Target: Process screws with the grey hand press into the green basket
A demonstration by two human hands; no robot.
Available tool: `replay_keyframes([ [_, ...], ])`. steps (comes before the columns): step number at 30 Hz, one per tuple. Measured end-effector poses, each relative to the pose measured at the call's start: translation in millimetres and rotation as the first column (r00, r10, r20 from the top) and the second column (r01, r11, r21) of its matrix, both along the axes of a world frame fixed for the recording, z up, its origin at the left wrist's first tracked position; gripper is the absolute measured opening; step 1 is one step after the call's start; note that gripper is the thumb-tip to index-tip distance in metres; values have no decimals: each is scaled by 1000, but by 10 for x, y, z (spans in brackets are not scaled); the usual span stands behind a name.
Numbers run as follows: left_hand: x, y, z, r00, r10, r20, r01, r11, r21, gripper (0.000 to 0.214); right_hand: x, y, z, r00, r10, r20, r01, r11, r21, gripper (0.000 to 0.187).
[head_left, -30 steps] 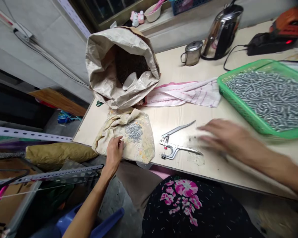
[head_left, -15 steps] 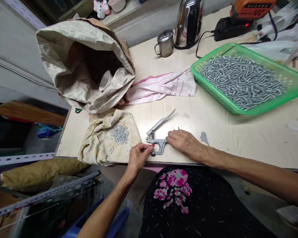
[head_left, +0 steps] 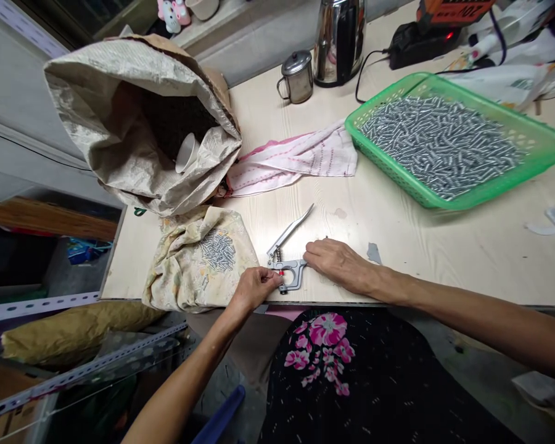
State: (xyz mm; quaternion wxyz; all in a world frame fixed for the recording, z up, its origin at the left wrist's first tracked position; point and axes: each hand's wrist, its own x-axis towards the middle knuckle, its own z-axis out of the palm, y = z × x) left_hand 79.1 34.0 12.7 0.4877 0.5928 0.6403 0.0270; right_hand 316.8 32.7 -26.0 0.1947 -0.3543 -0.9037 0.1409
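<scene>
Grey metal pliers lie on the pale wooden table near its front edge, one handle pointing up and away. My left hand pinches at the red-tipped jaw of the pliers, fingers closed on something too small to make out. My right hand rests palm-down over the lower handle of the pliers and presses it to the table. Left of the pliers a crumpled yellowish cloth carries a heap of small metal pins.
A green basket full of metal pins stands at the right. A big open paper sack with a white cup inside sits back left. A pink-striped cloth, a steel mug and a kettle lie behind.
My left hand left the cloth and came to the pliers' jaw. My right hand swept left and settled on the pliers' handle. The view shifted left.
</scene>
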Motion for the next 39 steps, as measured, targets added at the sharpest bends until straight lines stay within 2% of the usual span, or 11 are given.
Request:
replay_keyframes([
  [2, 6, 33, 29, 999, -42, 4, 42, 998, -47, 41, 7, 1, -10, 1000, 1, -18, -1, 1000, -12, 29],
  [5, 8, 46, 28, 999, -39, 18, 40, 993, -108, 43, 11, 0, -24, 999, -4, -36, 3, 1000, -30, 28],
  [9, -7, -4, -13, 996, 87, 23, -84, 988, -130, 42, 12, 8, -38, 998, -21, -57, 17, 998, -68, 25],
  [12, -19, -60, -18, 995, 95, 7, -95, 995, -27, 41, 16, 8, -47, 998, -25, -56, 21, 997, -73, 25],
  [15, -18, -99, 2, 998, 11, -69, -4, 994, 105, 36, 21, -14, -43, 999, -4, -42, 3, 1000, -30, 26],
  [17, -9, -108, 20, 995, -27, -92, 37, 993, 114, 35, 21, -35, -28, 999, -1, -34, 1, 1000, -2, 26],
  [23, 39, -116, 60, 997, -36, -64, 33, 998, -51, 38, 20, -51, 25, 999, 14, -49, -15, 1000, -28, 27],
  [28, 53, -162, 0, 998, 59, -8, -60, 989, -135, 38, 24, -27, 15, 998, 39, -43, -43, 995, -86, 24],
  [33, 67, -187, -38, 980, 196, 31, -184, 955, -231, 37, 41, -13, 75, 999, 37, -13, -39, 986, -164, 19],
  [37, 84, -182, -19, 977, 212, 32, -197, 947, -255, 36, 108, 56, 187, 999, 50, 11, -46, 964, -263, 17],
  [39, 91, -178, -10, 977, 212, 27, -198, 945, -261, 34, 147, 133, 213, 999, 36, 28, -30, 979, -204, 31],
])
